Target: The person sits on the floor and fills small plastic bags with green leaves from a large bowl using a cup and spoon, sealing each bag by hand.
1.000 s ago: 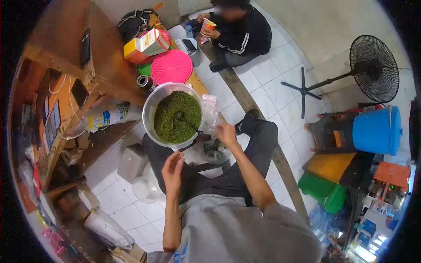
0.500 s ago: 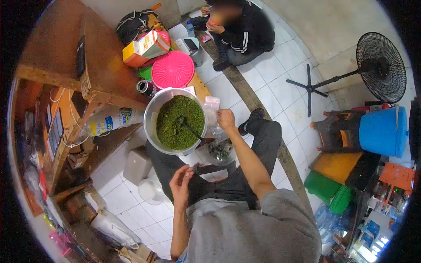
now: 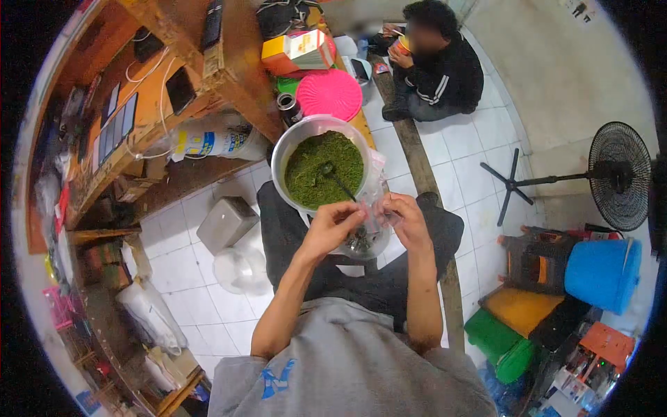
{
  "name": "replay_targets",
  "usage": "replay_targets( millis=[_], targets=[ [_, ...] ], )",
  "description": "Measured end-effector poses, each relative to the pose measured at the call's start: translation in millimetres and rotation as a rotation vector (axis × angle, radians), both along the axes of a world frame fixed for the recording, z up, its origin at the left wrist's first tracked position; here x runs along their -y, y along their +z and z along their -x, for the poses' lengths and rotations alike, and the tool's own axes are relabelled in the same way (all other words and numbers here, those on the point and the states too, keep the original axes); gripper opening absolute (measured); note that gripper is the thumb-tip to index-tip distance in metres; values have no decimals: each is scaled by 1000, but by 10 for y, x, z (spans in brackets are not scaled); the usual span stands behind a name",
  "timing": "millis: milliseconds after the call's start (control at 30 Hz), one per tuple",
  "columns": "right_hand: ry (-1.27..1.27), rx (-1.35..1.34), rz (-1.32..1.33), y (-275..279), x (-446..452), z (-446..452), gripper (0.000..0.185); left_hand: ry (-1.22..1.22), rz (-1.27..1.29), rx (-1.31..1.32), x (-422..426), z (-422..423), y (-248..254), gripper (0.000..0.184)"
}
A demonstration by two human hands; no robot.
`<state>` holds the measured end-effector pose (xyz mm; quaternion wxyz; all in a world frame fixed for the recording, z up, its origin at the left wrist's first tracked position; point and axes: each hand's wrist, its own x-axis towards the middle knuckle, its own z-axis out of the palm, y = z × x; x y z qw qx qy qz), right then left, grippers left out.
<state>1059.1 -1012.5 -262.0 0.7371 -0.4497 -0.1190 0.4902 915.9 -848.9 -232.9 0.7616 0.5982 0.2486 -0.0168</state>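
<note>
A clear plastic bag is between my two hands, over my lap. My left hand is closed, thumb and fingers pinched at the bag's left side, close to the handle end of a black spoon. My right hand pinches the bag's other side. Just beyond them stands a wide metal pot filled with finely chopped green leaves; the spoon's bowl rests in these. Under my hands a clear container with dark contents is partly hidden.
A pink lid, a can and a carton stand behind the pot. Another person sits on the floor with a cup. A fan, a blue bucket and a green bin are at right. Wooden shelving rises at left.
My left hand has moved forward and right to the bag, beside my right hand. My right hand has drawn back towards me with the bag. The camera view has shifted.
</note>
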Motion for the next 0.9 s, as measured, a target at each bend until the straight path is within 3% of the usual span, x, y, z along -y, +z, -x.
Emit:
replay_targets(
  millis=[133, 200, 233, 300, 333, 400, 533, 567, 700, 800, 867, 900],
  targets=[
    [60, 80, 96, 62, -95, 63, 22, 80, 116, 74, -15, 119, 11, 17],
    [-175, 179, 285, 167, -193, 131, 14, 159, 126, 86, 0, 173, -9, 16],
    [-165, 182, 283, 192, -213, 161, 14, 235, 134, 96, 2, 198, -25, 15],
    [-553, 738, 381, 241, -231, 260, 19, 290, 126, 126, -17, 248, -89, 16],
    [-543, 739, 377, 383, -262, 343, 19, 331, 121, 153, -23, 272, -106, 16],
    [-240, 971, 313, 759, -329, 554, 36, 362, 122, 152, 5, 286, -93, 17],
    [-75, 906, 281, 596, -364, 600, 40, 357, 138, 155, 11, 278, -27, 13],
    [-78, 861, 276, 591, -363, 602, 33, 367, 138, 154, 5, 296, -22, 13],
    [-54, 861, 337, 619, -392, 606, 26, 324, -159, 81, 0, 324, -14, 10],
    [-87, 1028, 321, 588, -439, 653, 20, 303, -325, 100, 9, 304, -51, 10],
    [-199, 727, 270, 464, -469, 686, 20, 304, -169, 231, -5, 296, -80, 14],
    [-192, 727, 270, 435, -464, 688, 20, 310, -168, 228, -9, 311, -77, 14]
  ],
)
